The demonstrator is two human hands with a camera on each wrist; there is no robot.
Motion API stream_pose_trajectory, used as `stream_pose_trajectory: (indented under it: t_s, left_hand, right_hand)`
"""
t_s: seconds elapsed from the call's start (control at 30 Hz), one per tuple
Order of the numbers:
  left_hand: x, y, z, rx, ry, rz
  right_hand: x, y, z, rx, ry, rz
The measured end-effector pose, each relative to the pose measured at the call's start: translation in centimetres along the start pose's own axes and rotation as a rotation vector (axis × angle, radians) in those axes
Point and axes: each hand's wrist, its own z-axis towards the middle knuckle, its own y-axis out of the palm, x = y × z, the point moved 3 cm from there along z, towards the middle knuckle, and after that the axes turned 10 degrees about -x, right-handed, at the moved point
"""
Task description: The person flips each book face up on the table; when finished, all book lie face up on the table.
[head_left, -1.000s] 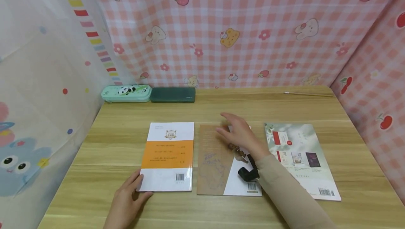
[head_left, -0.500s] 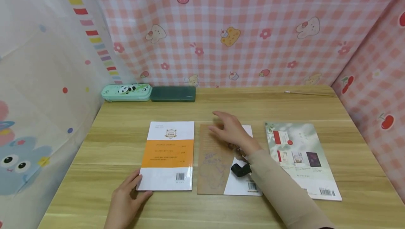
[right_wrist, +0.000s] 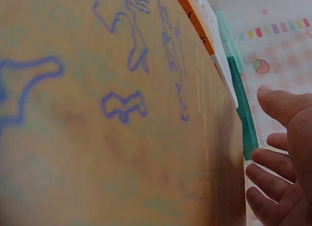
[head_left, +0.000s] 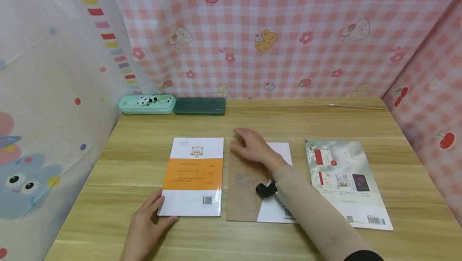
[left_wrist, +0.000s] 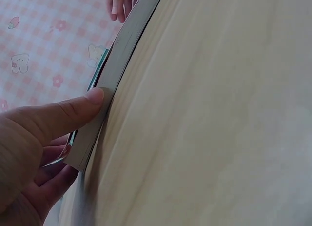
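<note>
A white book with an orange band (head_left: 195, 175) lies at the centre left. My left hand (head_left: 142, 225) holds its near left corner, fingers along the left side and thumb (left_wrist: 73, 113) against the near page edge. To the right is a book with a brown and white cover (head_left: 241, 203), blue line drawings on its brown part. Over its far end hovers my right hand (head_left: 254, 148), fingers loosely extended toward the left and nothing in them. The sleeve hides part of this book. In the right wrist view the spread fingers (right_wrist: 273, 182) are beside the brown cover.
A pale green magazine (head_left: 346, 209) lies at the right, partly behind the right sleeve. Along the back stand a mint panda pencil case (head_left: 146, 104) and a dark green case (head_left: 200, 106). A thin stick (head_left: 355, 106) lies at the back right. Printed curtains border the table.
My right hand has moved left across the brown and white book toward the orange-banded one. The left hand keeps its place at the corner. The head view has shifted slightly.
</note>
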Motion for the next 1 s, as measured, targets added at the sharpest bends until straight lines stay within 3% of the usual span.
stream_pose_trajectory:
  t_s: [0.23, 0.47, 0.8, 1.0]
  left_hand:
    - [0.0, -0.1, 0.4, -0.03, 0.017, -0.017]
    - [-0.2, -0.1, 0.6, -0.005, 0.065, -0.017]
    - [-0.2, 0.2, 1.0, -0.049, 0.045, -0.011]
    - [0.0, 0.2, 1.0, -0.066, 0.022, -0.027]
  right_hand:
    - [-0.1, 0.7, 0.8, -0.051, 0.015, -0.042]
    - [-0.6, 1.2, 1.4, -0.089, 0.024, -0.053]
    - [-1.0, 1.9, 2.1, -0.133, -0.07, -0.088]
    - [-1.3, 2.2, 2.3, -0.158, -0.073, -0.088]
